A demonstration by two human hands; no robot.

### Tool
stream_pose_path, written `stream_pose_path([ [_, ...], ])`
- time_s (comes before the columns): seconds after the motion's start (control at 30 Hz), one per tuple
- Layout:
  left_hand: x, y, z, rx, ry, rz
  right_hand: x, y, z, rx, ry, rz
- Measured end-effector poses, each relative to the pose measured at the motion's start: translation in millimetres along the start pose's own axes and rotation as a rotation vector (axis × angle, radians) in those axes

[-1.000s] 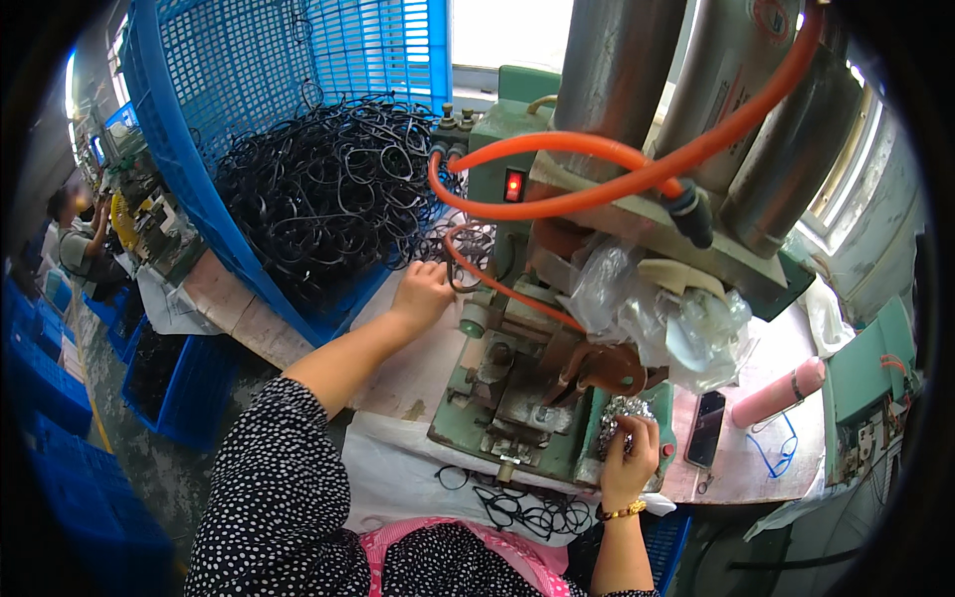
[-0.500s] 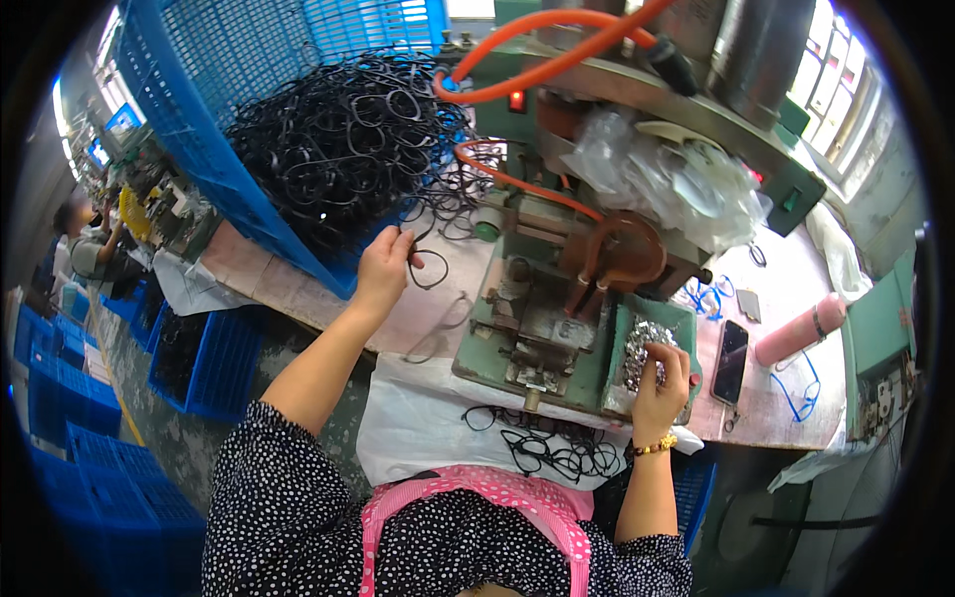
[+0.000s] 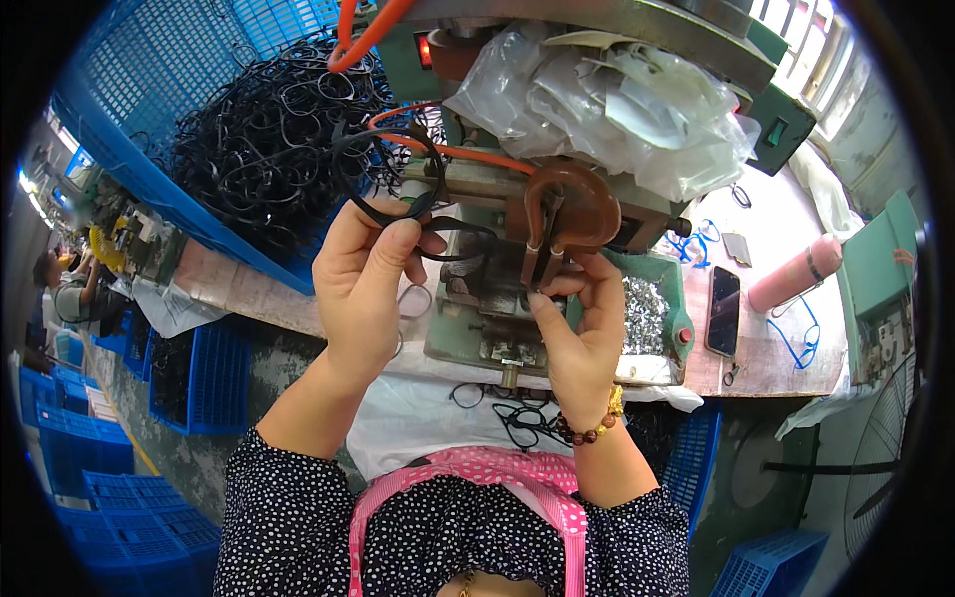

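My left hand [image 3: 363, 269] pinches a thin black eyeglass frame [image 3: 464, 227] between thumb and fingers. Its two loops stick out above and to the right of the fingertips. My right hand [image 3: 585, 323] is closed, thumb against fingers, right below the brown curved prongs [image 3: 572, 204] of a green bench machine [image 3: 453, 338]. Whatever small thing it grips is hidden by the fingertips. Just right of that hand, the machine's green tray [image 3: 673, 279] holds many small silvery metal pieces [image 3: 645, 316].
A blue basket [image 3: 129, 149] heaped with black frames [image 3: 269, 149] stands at left. Plastic bags [image 3: 617, 109] hang on the machine near orange hoses [image 3: 468, 154]. At right lie a phone [image 3: 723, 308], a pink bottle [image 3: 796, 274] and blue frames [image 3: 796, 343]. Another person [image 3: 75, 289] is far left.
My right hand has left the tray of metal pieces and moved left to the brown prongs. My left hand has brought the black frame right, toward the machine. The view has shifted closer.
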State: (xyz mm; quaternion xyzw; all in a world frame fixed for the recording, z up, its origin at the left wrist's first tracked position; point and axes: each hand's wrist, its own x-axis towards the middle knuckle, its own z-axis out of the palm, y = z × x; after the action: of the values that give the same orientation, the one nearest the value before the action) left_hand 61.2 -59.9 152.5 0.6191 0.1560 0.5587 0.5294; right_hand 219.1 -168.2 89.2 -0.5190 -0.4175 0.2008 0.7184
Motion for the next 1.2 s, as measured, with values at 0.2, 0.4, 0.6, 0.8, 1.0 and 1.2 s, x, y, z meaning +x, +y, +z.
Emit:
stream_pose_path([
  [0.2,-0.5,-8.1,-5.2,-0.028,-0.022,0.050,2.7,3.4,0.8,0.085,-0.019,0.051],
  [0.4,-0.1,-4.1,-4.7,-0.026,-0.017,0.024,3.7,-3.6,1.3,0.156,-0.045,0.110],
  [0.6,-29.6,11.6,14.2,0.254,-0.244,0.008,8.8,-1.4,-4.7,0.056,-0.069,0.018],
  [0.8,-24.0,-5.0,31.9,0.370,-0.383,0.054,6.6,-7.1,-41.4,0.025,0.013,0.056],
  [1.0,-20.9,-13.1,35.1,0.379,-0.412,0.047,-2.7,-13.3,-83.5,-0.040,0.183,0.003],
  [1.2,-27.3,-21.5,32.4,0.368,-0.384,0.125,-18.2,-0.6,-112.7,-0.238,0.513,-0.184],
])
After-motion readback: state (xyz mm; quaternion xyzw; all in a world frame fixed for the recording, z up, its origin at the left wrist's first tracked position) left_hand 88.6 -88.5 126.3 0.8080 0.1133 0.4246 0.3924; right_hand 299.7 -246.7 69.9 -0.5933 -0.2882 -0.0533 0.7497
